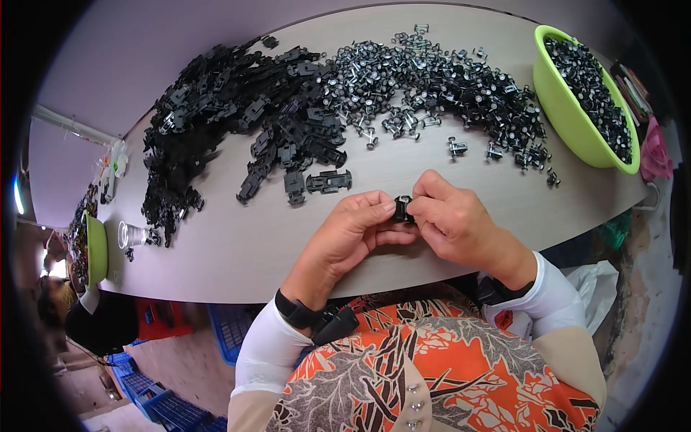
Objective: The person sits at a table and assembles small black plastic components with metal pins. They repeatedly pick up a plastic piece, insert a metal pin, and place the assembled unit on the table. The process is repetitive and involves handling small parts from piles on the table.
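Observation:
Close to the table's front edge, my left hand (362, 229) pinches a small black plastic part (402, 209) between thumb and fingers. My right hand (452, 222) meets it from the right, its fingertips closed at the part's edge; anything else in that pinch is hidden. Ahead of my left hand lie black toy car chassis pieces (329, 181), joining a large heap (209, 101) of the same. Beyond both hands spreads a pile of small wheel-and-axle sets (360, 79), silvery at the left and darker to the right. One set with a black block (457, 147) lies apart, nearest my right hand.
A lime green basin (576, 108) full of wheel parts stands on the table's right side. At the left are a clear plastic cup (131, 235) and another green basin (96, 249). Blue crates (169, 407) and a red one (162, 320) sit below the table.

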A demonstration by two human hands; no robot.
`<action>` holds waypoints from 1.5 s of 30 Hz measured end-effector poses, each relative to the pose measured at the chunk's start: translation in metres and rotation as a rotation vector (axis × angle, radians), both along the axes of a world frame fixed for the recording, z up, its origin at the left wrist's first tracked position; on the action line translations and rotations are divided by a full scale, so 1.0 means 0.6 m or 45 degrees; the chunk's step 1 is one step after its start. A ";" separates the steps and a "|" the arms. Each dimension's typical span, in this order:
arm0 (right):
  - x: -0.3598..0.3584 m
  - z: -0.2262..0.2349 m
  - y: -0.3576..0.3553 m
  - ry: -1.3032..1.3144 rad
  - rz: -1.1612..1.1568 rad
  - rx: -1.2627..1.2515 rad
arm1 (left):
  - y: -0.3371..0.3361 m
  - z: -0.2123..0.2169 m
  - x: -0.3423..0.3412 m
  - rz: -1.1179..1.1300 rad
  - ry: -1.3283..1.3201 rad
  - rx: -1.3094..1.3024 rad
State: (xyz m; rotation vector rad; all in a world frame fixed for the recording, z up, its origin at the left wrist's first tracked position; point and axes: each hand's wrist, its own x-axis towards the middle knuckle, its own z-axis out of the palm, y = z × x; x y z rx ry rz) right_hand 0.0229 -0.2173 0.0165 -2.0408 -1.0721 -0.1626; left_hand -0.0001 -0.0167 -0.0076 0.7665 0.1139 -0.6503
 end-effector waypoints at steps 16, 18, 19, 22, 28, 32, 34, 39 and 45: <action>-0.018 -0.001 0.037 0.053 0.159 0.028 | 0.012 0.023 -0.043 0.134 -0.240 0.438; -0.027 -0.006 0.049 0.056 0.158 0.112 | 0.015 0.021 -0.049 0.154 -0.287 0.583; -0.032 -0.005 0.052 0.066 0.198 0.075 | 0.021 0.014 -0.053 0.169 -0.294 0.654; -0.015 0.010 0.050 0.288 0.458 0.121 | 0.030 0.026 -0.076 0.267 -0.199 0.703; 0.086 0.018 -0.038 -0.106 -0.239 -0.224 | 0.121 0.064 -0.171 0.470 -0.255 0.767; 0.112 -0.011 -0.069 -0.199 -0.429 -0.404 | 0.198 0.071 -0.253 0.536 -0.100 1.096; 0.116 -0.017 -0.064 -0.153 -0.388 -0.412 | 0.229 0.076 -0.277 0.454 -0.050 1.485; 0.103 -0.001 -0.035 0.233 -0.294 -0.313 | 0.231 0.093 -0.246 0.512 -0.175 1.972; 0.134 0.024 -0.019 0.115 -0.201 -0.341 | 0.142 0.093 -0.082 0.456 -1.129 2.029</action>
